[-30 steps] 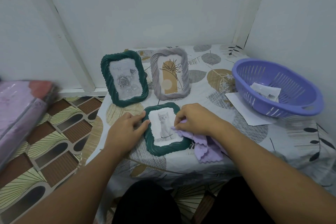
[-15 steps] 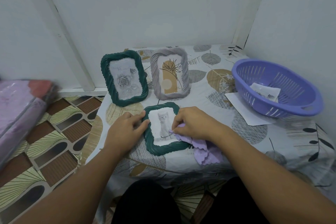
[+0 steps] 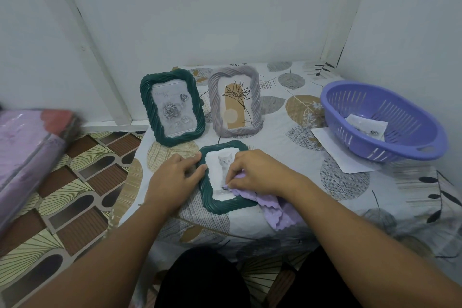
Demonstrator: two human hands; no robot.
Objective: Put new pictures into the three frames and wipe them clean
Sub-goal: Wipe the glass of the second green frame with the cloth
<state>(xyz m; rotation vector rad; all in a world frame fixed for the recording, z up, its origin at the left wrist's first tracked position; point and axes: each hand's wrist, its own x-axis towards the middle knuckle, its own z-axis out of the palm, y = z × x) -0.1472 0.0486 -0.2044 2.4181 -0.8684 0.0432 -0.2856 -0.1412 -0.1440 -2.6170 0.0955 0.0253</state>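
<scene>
White walls met in a corner behind a small table (image 3: 312, 202) under a leaf-print cover. At its back we noted two frames standing upright: a green one (image 3: 172, 110) with a rose print, and just beside it a grey one (image 3: 235, 101) with a plant drawing. A purple basket (image 3: 382, 121) with paper scraps inside sat at the right, partly on a white sheet (image 3: 335, 152).

The third frame (image 3: 226, 177), green, holding a cat picture, lay flat near the front edge. Our left hand (image 3: 175, 180) rested on its left rim, fingers laid over the moulding, steadying it. Our right hand (image 3: 260, 172) pinched a lilac cloth (image 3: 277, 210) against the lower glazing, the loose end trailing off the frame's right side onto the table.

We judged the frame light and stiff, apt to slide on the smooth cover unless pinned. The ribbed rim gave the surest hold; the clear front looked easily smeared. The cloth seemed soft and limp, best bunched under the fingertips.
</scene>
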